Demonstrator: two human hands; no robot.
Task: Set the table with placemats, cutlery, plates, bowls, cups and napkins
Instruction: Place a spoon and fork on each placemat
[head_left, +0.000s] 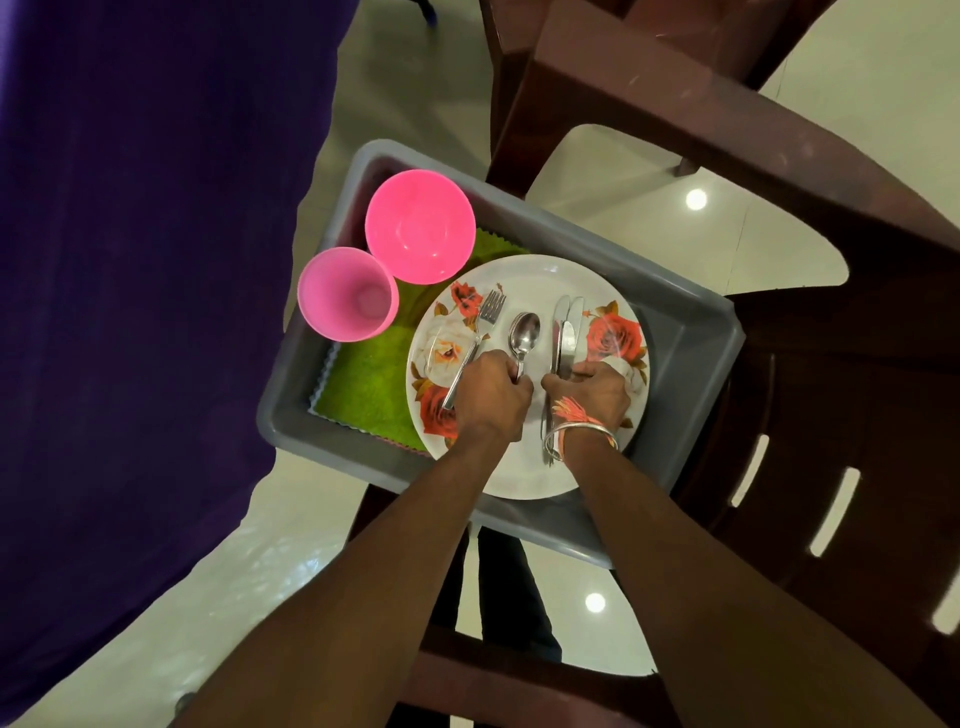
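Observation:
A grey plastic bin (691, 358) rests on a dark brown chair. Inside lies a white plate (524, 467) with red rose prints. On the plate are a fork (480, 327), a spoon (523, 332) and knives (566, 332). My left hand (491, 397) is closed around the spoon's handle, beside the fork's handle. My right hand (597, 392) grips the knives' handles. A pink bowl (420, 226) and a pink cup (347, 293) stand in the bin's far left part, over a green placemat (363, 387).
A table under a purple cloth (145, 260) fills the left side. The brown plastic chair (831, 405) extends right, and another chair (623, 78) stands beyond it. Glossy pale floor tiles (675, 218) show between them.

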